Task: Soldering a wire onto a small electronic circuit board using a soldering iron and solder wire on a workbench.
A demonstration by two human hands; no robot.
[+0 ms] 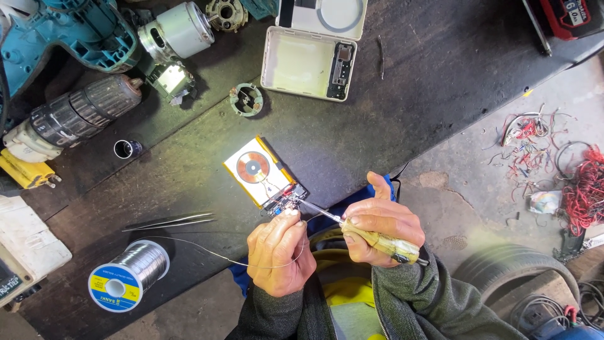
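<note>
Now | my right hand (377, 223) grips soldering iron (377, 238) | left hand (277, 252) pinches solder wire (207, 250) at circuit board (284, 200) just ahead.

A repair workshop; a dark, worn bench (390, 107) strewn with drill parts (82, 113), a solder spool (129, 277), tweezers (170, 221); wire scraps (553, 157) litter the concrete floor (478, 195).

small circuit board (284, 199) with blue and red parts lying at the bench edge, joined to a flat yellow-edged white pack (257, 170) bearing a copper coil, soldering iron (371, 236) with tape-wrapped handle angled tip-first onto the board, thin solder wire (207, 250) curving from a spool (129, 275).
</note>
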